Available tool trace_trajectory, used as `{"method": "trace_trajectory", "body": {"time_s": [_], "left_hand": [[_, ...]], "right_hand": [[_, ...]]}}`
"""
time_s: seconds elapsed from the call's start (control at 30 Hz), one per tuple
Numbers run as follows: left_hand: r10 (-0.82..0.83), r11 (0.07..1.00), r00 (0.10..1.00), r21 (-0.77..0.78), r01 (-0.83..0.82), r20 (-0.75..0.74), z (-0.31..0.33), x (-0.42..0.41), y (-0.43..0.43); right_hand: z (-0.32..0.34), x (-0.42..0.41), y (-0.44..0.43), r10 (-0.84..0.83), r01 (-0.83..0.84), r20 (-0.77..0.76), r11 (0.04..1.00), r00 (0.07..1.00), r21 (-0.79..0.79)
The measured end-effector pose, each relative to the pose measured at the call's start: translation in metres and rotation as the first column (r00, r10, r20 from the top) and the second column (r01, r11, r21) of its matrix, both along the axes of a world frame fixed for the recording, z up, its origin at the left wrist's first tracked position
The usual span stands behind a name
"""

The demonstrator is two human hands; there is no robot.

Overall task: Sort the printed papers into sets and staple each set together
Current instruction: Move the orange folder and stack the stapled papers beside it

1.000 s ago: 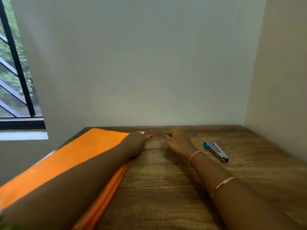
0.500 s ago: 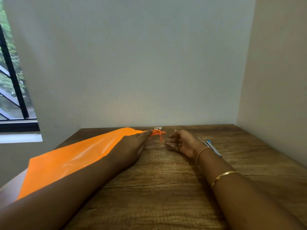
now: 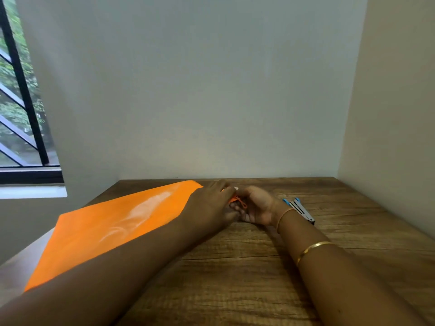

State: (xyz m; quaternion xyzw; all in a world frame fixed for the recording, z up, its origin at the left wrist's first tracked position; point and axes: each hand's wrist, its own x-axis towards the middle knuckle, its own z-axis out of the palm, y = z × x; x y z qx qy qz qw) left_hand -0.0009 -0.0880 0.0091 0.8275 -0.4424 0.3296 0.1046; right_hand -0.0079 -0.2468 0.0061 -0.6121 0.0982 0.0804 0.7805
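Papers first, and not one sheet is on show. My best guess is that they sit inside the orange folder (image 3: 113, 231), which lies flat on the left half of the wooden table (image 3: 259, 267), its far corner pointing toward the middle of the back edge. So nothing is sorted and nothing stapled. By my reading we are at the very start, with the folder being opened.

At that far corner a small orange tie (image 3: 241, 203) sticks out (a loop of cord or a pull tab, too small to tell), and both hands meet on it. The left hand (image 3: 209, 208) lies on top of the corner, fingers fairly straight and pressing it down; whether the thumb tucks under the edge I cannot tell. The right hand (image 3: 256, 205) is turned palm-up just beside it, fingers curled, pinching the tie.

Just past the right wrist lies the stapler (image 3: 300, 209), blue at its far end. It rests on the wood untouched, near the hands but apart from the folder. A gold bangle (image 3: 310, 249) rides on the right forearm.

Left to do, as I judge it: open the folder, draw the sheets out, group them into sets, then bring that stapler in for each one. Beyond the table are plain walls and a barred window (image 3: 21, 114) at far left.
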Motion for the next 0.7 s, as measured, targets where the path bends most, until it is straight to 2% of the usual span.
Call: {"method": "trace_trajectory", "body": {"time_s": [0.17, 0.27, 0.47, 0.63, 0.7], "left_hand": [[-0.019, 1.000, 0.998, 0.023, 0.017, 0.052, 0.002, 0.003, -0.011], [-0.093, 0.991, 0.992, 0.108, 0.083, 0.090, 0.004, 0.002, -0.010], [-0.173, 0.951, 0.955, 0.293, 0.098, 0.242, 0.011, 0.007, -0.012], [-0.239, 0.918, 0.950, 0.366, 0.153, 0.202, 0.020, 0.008, -0.009], [-0.209, 0.931, 0.970, 0.329, 0.158, 0.124, 0.025, 0.006, -0.009]], "right_hand": [[-0.003, 0.003, -0.003, -0.025, 0.025, 0.010, 0.999, 1.000, 0.034], [-0.003, 0.000, -0.005, -0.043, 0.041, 0.030, 0.997, 0.999, 0.071], [-0.002, -0.002, -0.006, -0.042, 0.038, 0.041, 0.995, 0.998, 0.097], [-0.001, -0.005, -0.006, -0.016, 0.012, 0.033, 0.994, 0.999, 0.108], [0.000, -0.007, -0.006, -0.014, 0.011, 0.024, 0.993, 1.000, 0.118]]}}
